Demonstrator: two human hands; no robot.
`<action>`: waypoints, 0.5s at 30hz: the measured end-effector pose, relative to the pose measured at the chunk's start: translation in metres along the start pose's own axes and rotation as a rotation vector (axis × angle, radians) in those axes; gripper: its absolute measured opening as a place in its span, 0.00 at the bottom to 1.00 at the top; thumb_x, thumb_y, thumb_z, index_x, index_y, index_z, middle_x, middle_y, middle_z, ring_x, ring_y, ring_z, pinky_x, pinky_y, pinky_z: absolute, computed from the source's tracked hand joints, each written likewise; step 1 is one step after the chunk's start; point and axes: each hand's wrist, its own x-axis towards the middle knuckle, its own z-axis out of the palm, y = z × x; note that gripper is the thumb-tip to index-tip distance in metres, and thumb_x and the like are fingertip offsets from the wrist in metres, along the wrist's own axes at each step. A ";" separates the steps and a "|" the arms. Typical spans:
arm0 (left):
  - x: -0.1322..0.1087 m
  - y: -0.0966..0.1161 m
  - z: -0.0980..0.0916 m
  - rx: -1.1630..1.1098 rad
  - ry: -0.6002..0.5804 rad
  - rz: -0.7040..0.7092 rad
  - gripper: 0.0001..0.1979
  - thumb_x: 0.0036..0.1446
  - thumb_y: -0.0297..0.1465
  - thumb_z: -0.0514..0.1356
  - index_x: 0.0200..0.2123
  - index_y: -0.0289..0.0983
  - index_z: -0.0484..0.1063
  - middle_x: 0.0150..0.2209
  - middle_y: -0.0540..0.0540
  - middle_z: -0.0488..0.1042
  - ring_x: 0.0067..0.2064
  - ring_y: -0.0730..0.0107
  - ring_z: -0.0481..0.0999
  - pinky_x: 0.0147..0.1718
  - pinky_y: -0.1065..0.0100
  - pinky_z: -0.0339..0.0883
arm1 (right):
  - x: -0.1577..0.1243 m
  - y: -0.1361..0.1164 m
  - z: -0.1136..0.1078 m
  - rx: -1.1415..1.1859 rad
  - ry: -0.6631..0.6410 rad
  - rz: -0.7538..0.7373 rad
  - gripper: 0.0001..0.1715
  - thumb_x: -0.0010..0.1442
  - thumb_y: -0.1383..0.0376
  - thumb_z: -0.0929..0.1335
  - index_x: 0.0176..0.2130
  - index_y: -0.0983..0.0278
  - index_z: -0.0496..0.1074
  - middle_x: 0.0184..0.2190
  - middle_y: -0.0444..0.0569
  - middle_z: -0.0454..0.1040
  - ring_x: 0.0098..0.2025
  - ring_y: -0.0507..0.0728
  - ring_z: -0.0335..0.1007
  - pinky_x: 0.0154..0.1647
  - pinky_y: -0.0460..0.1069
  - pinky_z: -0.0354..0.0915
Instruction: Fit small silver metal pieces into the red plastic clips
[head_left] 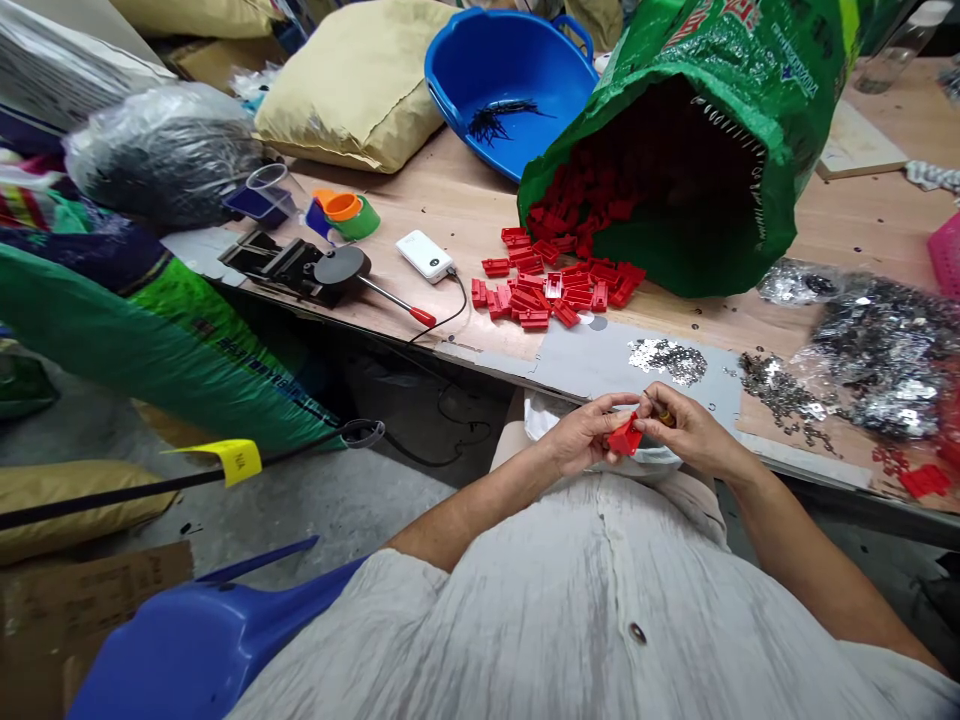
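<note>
Close to my lap, my left hand point(587, 436) grips a small red plastic housing point(625, 437). My right hand point(679, 425) meets it from the other side, closed around a small tool with a yellowish handle point(663, 414); its tip is hidden by the fingers. Just beyond, on a grey sheet point(577, 359) at the table's edge, lies a pile of small shiny metal plates point(667, 360). Farther back, many loose red housings point(536, 290) spill from the mouth of a green woven sack point(780, 200).
A blue basin point(457, 85) with dark thin pieces stands behind. Left are a lever press point(330, 270), a white power bank point(425, 256) with a cable, and orange and green cups point(358, 218). Bagged metal parts point(885, 340) lie right. A blue plastic chair point(180, 640) is beside me.
</note>
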 end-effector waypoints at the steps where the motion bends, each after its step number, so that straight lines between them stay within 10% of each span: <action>1: 0.001 0.000 -0.001 0.020 0.003 0.002 0.31 0.49 0.39 0.69 0.55 0.38 0.66 0.30 0.50 0.71 0.25 0.78 0.68 0.20 0.75 0.58 | 0.000 0.002 0.000 0.001 0.012 -0.003 0.12 0.61 0.57 0.67 0.33 0.60 0.61 0.29 0.41 0.63 0.28 0.51 0.54 0.27 0.47 0.53; 6: 0.001 0.008 -0.002 0.375 0.109 0.147 0.27 0.59 0.48 0.58 0.56 0.38 0.68 0.30 0.49 0.72 0.27 0.75 0.71 0.27 0.72 0.64 | 0.002 0.011 0.001 0.048 0.178 -0.041 0.14 0.61 0.56 0.69 0.34 0.60 0.61 0.31 0.43 0.65 0.32 0.52 0.59 0.33 0.48 0.58; 11: 0.000 0.006 -0.005 0.936 0.166 0.734 0.25 0.51 0.44 0.67 0.51 0.40 0.74 0.48 0.41 0.74 0.45 0.65 0.75 0.42 0.65 0.70 | 0.001 0.018 0.005 0.087 0.308 -0.037 0.16 0.59 0.54 0.70 0.33 0.59 0.62 0.29 0.42 0.64 0.30 0.52 0.58 0.32 0.48 0.58; 15: 0.002 -0.004 -0.008 1.165 0.230 1.020 0.15 0.57 0.34 0.64 0.48 0.39 0.75 0.43 0.42 0.77 0.48 0.64 0.75 0.49 0.61 0.70 | 0.001 0.019 0.013 0.117 0.320 -0.022 0.16 0.58 0.54 0.71 0.35 0.59 0.63 0.30 0.42 0.65 0.31 0.52 0.60 0.33 0.48 0.59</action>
